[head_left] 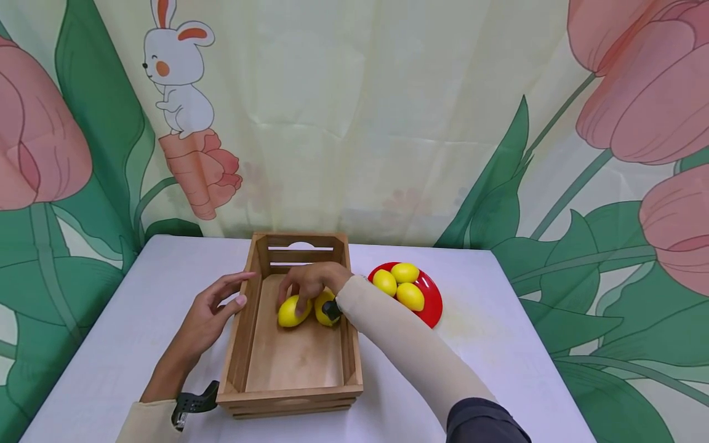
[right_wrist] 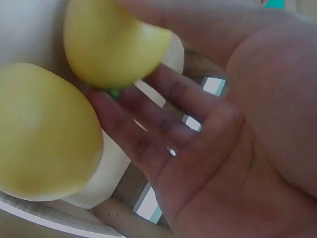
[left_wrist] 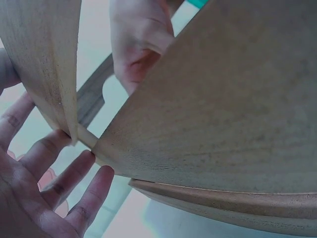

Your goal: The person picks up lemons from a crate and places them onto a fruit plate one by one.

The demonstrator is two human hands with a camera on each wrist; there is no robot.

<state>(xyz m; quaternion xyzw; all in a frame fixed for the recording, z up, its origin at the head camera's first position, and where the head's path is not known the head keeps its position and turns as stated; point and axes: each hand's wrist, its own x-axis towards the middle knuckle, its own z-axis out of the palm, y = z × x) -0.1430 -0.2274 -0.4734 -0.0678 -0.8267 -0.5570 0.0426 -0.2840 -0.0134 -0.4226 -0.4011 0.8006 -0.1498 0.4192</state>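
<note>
Inside the crate [head_left: 244, 344], right hand [head_left: 310, 280] fingertips pinch a lemon [head_left: 292, 311]; left hand [head_left: 213, 311] spread.

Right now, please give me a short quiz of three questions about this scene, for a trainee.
1. True or false: the right hand is inside the wooden crate, on a lemon.
2. How many lemons lie on the red plate?
A. two
B. three
C. five
3. Fill in: the left hand is at the crate's ______ wall, fingers straight.

Key
1. True. The fingers rest on the left one of two lemons in the crate; the second lemon lies beside it.
2. B. Three lemons lie on the plate, right of the crate.
3. Left; it is on the outer side.
</note>
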